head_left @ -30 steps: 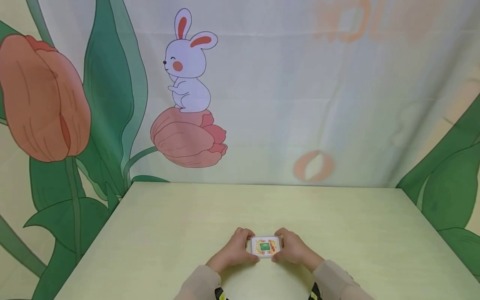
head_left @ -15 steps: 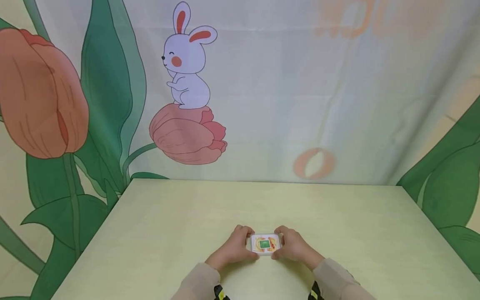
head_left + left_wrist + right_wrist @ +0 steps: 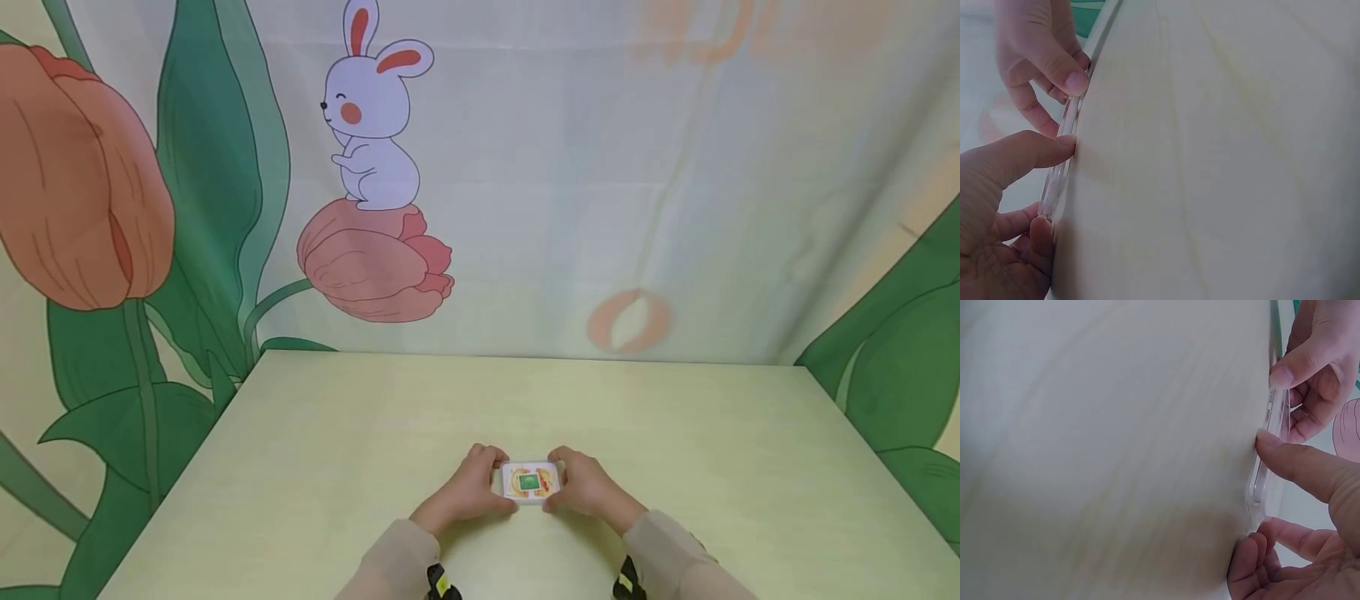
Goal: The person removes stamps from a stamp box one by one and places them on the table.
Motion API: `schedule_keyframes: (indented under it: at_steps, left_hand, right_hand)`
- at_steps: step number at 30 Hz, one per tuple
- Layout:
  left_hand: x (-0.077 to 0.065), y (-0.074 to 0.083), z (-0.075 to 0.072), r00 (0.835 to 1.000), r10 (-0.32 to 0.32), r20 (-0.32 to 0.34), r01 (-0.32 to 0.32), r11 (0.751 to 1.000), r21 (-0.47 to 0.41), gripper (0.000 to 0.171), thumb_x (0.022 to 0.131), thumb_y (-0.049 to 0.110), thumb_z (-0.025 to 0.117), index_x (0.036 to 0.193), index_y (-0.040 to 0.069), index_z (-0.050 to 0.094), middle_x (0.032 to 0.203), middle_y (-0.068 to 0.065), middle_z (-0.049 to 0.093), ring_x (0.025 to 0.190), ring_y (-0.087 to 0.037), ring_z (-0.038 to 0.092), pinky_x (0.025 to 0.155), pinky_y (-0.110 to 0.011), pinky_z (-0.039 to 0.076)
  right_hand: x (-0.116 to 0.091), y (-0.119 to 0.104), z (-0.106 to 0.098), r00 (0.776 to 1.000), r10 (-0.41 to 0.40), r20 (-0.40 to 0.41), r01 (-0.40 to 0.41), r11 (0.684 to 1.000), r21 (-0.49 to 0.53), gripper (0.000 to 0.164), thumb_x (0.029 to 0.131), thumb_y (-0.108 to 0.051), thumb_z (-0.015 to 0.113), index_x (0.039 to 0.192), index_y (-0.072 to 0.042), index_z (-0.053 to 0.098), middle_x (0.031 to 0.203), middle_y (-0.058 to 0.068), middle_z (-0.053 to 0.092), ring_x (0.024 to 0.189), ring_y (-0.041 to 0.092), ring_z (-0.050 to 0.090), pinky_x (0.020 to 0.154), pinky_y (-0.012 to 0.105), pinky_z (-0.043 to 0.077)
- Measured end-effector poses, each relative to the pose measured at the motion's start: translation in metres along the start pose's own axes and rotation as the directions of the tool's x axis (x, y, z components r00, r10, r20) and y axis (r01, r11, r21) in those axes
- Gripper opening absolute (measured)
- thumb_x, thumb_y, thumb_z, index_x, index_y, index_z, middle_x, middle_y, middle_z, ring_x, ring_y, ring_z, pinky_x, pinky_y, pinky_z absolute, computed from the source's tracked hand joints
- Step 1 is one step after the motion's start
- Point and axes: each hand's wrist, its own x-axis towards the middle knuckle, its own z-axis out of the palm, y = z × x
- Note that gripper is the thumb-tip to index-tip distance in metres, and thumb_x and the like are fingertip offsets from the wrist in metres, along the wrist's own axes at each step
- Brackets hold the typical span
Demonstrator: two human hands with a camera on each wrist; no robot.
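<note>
A small flat rectangular case (image 3: pixel 529 482) with clear edges lies near the table's front, in the middle of the head view. Its white top bears a yellow and red print around a green rectangle. From the left end my left hand (image 3: pixel 472 485) grips it, thumb on the near edge and fingers at the far side. My right hand (image 3: pixel 588 485) holds the opposite end in the same way. Both wrist views show the case's thin transparent side (image 3: pixel 1057 181) between the thumbs and fingers. The case is down at the tabletop; whether it touches is hard to tell.
The pale yellow-green table (image 3: pixel 337 425) reaches back to a hanging cloth (image 3: pixel 525 167) printed with a rabbit, tulips and leaves. Black and yellow bands (image 3: pixel 441 581) show at the sleeve cuffs.
The whole head view has shifted, so the table, hands and cloth appear slightly higher. Both hands keep the same hold on the case, which stays in place on the table.
</note>
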Motion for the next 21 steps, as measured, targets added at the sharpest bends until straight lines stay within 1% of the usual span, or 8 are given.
schedule_keyframes:
  at_steps: [6,15,21]
  left_hand:
    - [-0.0019,0.0004,0.0006,1.0,0.003,-0.006,-0.003,1.0,-0.008,0.058,0.069,0.011,0.083,0.115,-0.006,0.05,0.103,-0.011,0.044,0.086,-0.018,0.041,0.076,-0.028,0.038]
    - [-0.0025,0.0019,-0.0001,1.0,-0.01,0.001,0.01,1.0,0.001,0.059,0.07,0.012,0.082,0.116,-0.005,0.05,0.104,-0.01,0.043,0.087,-0.018,0.041,0.078,-0.029,0.038]
    - [-0.0022,0.0024,-0.0018,1.0,-0.002,0.003,0.002,1.0,0.004,0.059,0.07,0.012,0.082,0.116,-0.005,0.049,0.105,-0.012,0.044,0.087,-0.018,0.041,0.077,-0.029,0.038]
  right_hand:
    - [-0.0001,0.0001,0.0011,1.0,0.014,0.0,-0.014,1.0,-0.002,0.063,0.066,-0.003,0.084,0.12,0.002,0.053,0.083,0.008,0.054,0.074,0.019,0.048,0.065,0.029,0.039]
    - [-0.0037,-0.005,-0.0004,1.0,0.007,0.0,-0.007,1.0,0.008,0.064,0.065,0.0,0.083,0.121,0.005,0.051,0.083,0.009,0.055,0.073,0.019,0.049,0.063,0.028,0.039]
    - [-0.0028,-0.0054,-0.0014,1.0,0.015,0.01,-0.015,1.0,0.008,0.066,0.066,0.001,0.082,0.123,0.005,0.05,0.082,0.009,0.056,0.072,0.019,0.05,0.062,0.028,0.04]
